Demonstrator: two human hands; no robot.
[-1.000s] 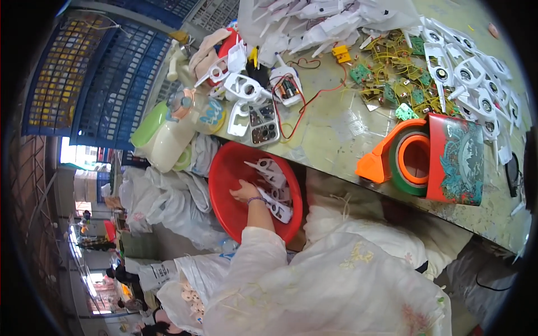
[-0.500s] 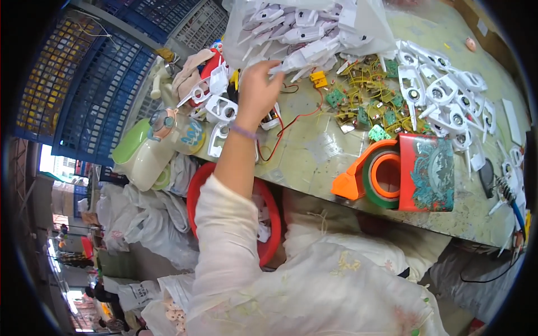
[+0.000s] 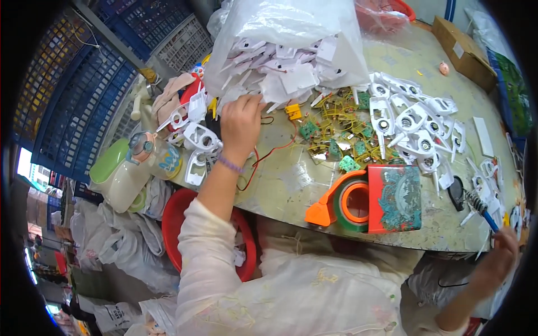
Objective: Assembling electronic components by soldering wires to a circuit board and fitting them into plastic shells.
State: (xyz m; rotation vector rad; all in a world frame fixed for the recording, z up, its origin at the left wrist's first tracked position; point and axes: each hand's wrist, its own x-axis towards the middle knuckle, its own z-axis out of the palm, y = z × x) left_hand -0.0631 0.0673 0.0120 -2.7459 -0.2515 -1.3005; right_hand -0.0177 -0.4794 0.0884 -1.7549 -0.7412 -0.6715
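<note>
My left hand (image 3: pixel 242 124) is at the near edge of a clear plastic bag (image 3: pixel 291 22) that spills white plastic casings (image 3: pixel 294 75). Its fingers curl downward, and whatever lies under them is hidden. A yellow connector block (image 3: pixel 293 112) with red and black wires (image 3: pixel 277 147) is just right of it. White ring-shaped casings (image 3: pixel 203 138) lie to its left. At the lower right, my right hand (image 3: pixel 499 259) is smeared by motion, close to the blue handle of a soldering iron (image 3: pixel 490 222) whose tip end sits in a coil holder (image 3: pixel 474 200). Contact with the handle is unclear.
Green circuit boards with yellow wires (image 3: pixel 342 131) are heaped mid-table, beside more white casings (image 3: pixel 412 120). An orange tape dispenser (image 3: pixel 322 208) and a red patterned box (image 3: pixel 394 199) stand near the front edge. A drinking bottle (image 3: pixel 162 157) is at left, above a red tub (image 3: pixel 171 224).
My right hand has come into view at the lower right, by the soldering iron. My left hand's fingers have curled in beside the bag. The whole view has shifted, showing more of the table's far side.
</note>
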